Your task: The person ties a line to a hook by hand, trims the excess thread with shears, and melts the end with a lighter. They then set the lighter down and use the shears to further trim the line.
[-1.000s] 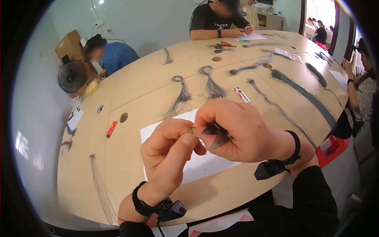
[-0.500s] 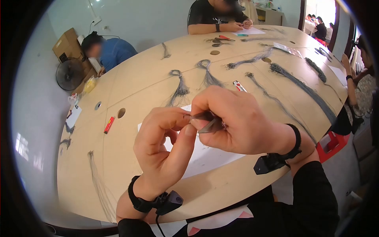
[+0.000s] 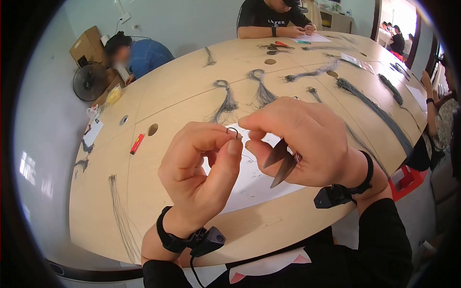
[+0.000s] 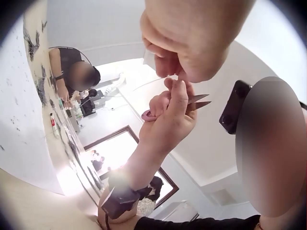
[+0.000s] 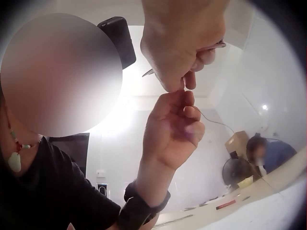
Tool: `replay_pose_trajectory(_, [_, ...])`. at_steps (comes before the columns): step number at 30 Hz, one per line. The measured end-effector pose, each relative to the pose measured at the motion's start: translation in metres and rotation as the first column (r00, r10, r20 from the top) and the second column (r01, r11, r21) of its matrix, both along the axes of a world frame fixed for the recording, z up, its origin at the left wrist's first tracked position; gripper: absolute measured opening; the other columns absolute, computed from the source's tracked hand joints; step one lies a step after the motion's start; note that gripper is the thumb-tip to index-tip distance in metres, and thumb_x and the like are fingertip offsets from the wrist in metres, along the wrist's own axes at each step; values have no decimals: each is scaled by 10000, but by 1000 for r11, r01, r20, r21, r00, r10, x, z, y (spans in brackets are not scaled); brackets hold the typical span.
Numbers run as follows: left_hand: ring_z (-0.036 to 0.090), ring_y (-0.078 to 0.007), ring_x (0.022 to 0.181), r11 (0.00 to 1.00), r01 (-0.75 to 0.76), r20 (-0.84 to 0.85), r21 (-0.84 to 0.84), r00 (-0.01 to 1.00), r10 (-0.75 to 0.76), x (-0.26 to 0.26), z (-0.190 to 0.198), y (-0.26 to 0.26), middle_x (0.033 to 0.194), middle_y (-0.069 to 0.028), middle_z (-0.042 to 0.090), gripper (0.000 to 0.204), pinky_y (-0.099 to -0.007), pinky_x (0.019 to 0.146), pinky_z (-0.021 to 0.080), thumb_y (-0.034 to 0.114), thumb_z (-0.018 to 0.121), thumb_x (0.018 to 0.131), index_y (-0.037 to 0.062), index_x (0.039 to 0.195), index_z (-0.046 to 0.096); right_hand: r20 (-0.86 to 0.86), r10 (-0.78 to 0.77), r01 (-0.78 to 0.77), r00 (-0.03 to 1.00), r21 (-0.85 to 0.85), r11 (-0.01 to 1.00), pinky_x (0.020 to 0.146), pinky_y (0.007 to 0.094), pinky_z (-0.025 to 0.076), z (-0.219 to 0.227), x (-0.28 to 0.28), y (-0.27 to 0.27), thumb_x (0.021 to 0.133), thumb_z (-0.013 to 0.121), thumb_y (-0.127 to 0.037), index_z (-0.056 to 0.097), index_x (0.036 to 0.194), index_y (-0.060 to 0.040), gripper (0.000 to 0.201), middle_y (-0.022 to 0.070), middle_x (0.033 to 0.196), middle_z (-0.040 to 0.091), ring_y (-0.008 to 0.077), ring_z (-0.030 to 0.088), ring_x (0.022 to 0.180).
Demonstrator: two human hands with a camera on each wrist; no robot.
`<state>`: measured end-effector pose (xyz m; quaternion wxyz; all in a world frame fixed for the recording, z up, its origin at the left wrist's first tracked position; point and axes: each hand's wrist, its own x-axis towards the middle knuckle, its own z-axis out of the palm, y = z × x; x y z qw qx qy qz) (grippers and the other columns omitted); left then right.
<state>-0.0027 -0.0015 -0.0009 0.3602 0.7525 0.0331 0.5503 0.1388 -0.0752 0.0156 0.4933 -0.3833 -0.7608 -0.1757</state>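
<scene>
A small dark wire loop (image 3: 232, 132) is pinched between thumb and forefinger of the left hand (image 3: 201, 168), raised above the white sheet (image 3: 249, 185). It is also pinched by the right hand (image 3: 307, 141), in whose curled fingers snips (image 3: 282, 162) are held, blades parted.

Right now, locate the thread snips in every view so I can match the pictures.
Head: thread snips centre-right, in the right hand.
Left wrist: blades centre, jutting right from that hand.
Right wrist: only a tip, top centre.
Shared landmark: the left hand pinching a wire.
</scene>
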Motion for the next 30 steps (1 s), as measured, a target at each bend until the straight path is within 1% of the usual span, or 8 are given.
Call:
replay_pose_trajectory(2, [428,-60,557,999,33,26,-25,999,-32,0,0,-1,732,-72,532,82,-161,467,323,-50,557,676,-17,744,525,53,13,-20,999,137,990,410,251,390,-4,1,6,536,632,-26,495,805,-28,301,61,647,513,201,501,506])
replay_pose_trajectory(8, [429,-63,559,997,32,16,-66,999,-31,-2,0,-2,733,-74,531,75,-161,464,322,-51,560,669,-14,723,524,157,-18,-13,987,195,981,416,239,419,-1,1,4,596,625,22,531,802,15,226,86,624,550,189,528,490])
replay_pose_trajectory(14, [449,-77,558,999,0,26,-39,1000,1,-3,2,-4,699,-67,537,85,-168,431,314,-34,578,649,6,708,531,135,-23,-13,991,262,965,424,237,424,-2,0,5,597,604,37,530,797,19,215,88,626,554,187,531,489])
replay_pose_trajectory(17, [458,-80,558,999,-17,32,28,999,16,-3,3,-3,683,-62,543,89,-170,426,311,-30,582,641,15,700,533,92,-27,10,995,180,984,450,256,415,-2,-3,1,512,625,-26,520,828,12,334,88,661,532,208,521,532])
replay_pose_trajectory(21, [459,-84,547,994,-18,7,106,1000,17,-4,3,0,684,-58,549,86,-172,420,313,-24,582,635,22,689,533,112,-35,7,993,244,970,437,253,401,-4,-2,6,518,623,-33,516,806,5,310,75,637,515,203,507,515])
replay_pose_trajectory(23, [460,-84,535,985,-29,-20,169,999,32,-3,3,-1,685,-58,555,86,-174,414,316,-21,580,627,27,682,534,136,-39,10,990,211,977,395,242,393,-1,-1,4,600,569,34,516,737,7,149,80,579,510,199,493,453])
replay_pose_trajectory(27, [460,-82,529,979,-36,-45,203,998,46,-2,4,-3,690,-61,558,84,-176,410,319,-19,579,623,27,677,536,118,-18,-6,993,199,980,376,247,367,-4,-1,3,591,551,31,504,705,0,128,67,555,474,199,458,428])
replay_pose_trajectory(30, [461,-82,530,971,-50,-53,232,997,64,-2,4,-4,689,-64,559,93,-174,410,320,-26,582,615,26,676,536,115,-86,68,990,156,985,384,268,357,-4,-2,1,529,643,-122,467,674,-64,236,37,586,436,193,450,458])
